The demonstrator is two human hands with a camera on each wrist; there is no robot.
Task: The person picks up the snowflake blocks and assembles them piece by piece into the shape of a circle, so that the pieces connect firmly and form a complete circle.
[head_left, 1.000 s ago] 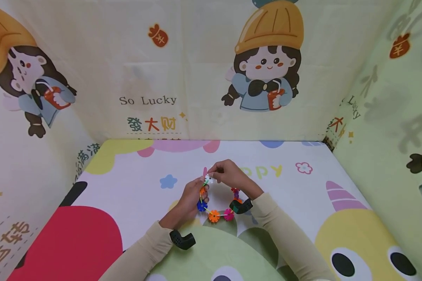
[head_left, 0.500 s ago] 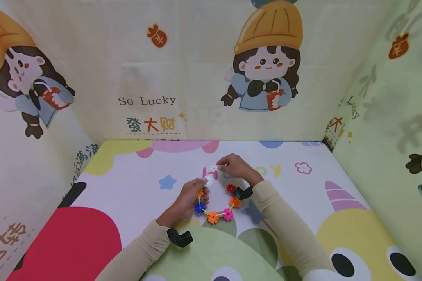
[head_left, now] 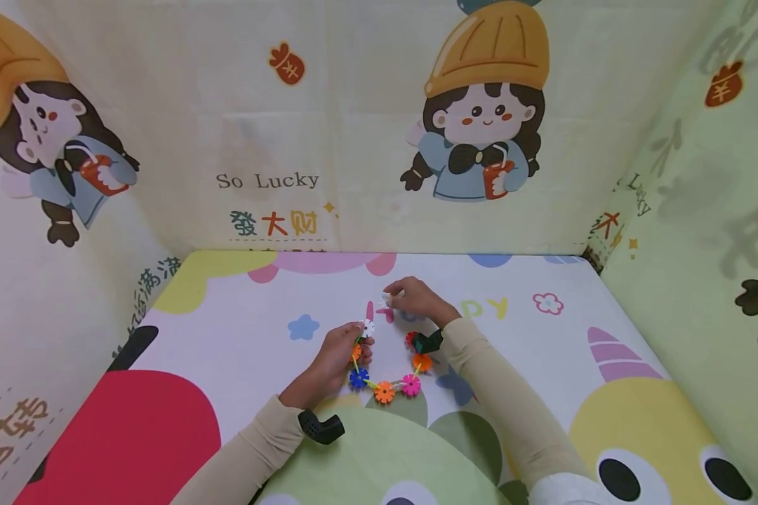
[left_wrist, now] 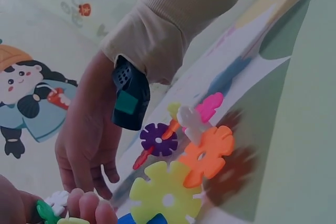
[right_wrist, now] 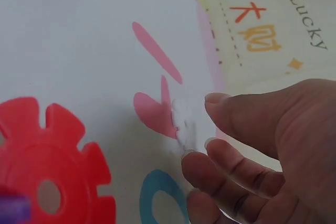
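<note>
My left hand [head_left: 339, 354] pinches one end of a curved chain of colourful notched plastic building discs, at a white disc [head_left: 368, 327]. An orange disc [head_left: 384, 392], a blue disc [head_left: 358, 379] and a pink disc [head_left: 410, 384] hang lower in the chain. A red disc [right_wrist: 52, 156] at the chain's other end looms close in the right wrist view. Beyond it, my right hand [head_left: 415, 297] has its fingertips at a separate white disc [right_wrist: 182, 124], seen nearly edge-on. Thumb and forefinger are parted there, with a gap between them.
The tabletop [head_left: 227, 344] wears a printed cartoon cover. Patterned cloth walls [head_left: 328, 140] enclose it at the back and on both sides. A black wrist camera [head_left: 321, 427] sits on the left sleeve, another camera [head_left: 427, 342] on the right.
My right hand has drawn away from the left hand with a white disc, and its fingers have since parted at that disc. My left hand has come slightly nearer, still holding the chain.
</note>
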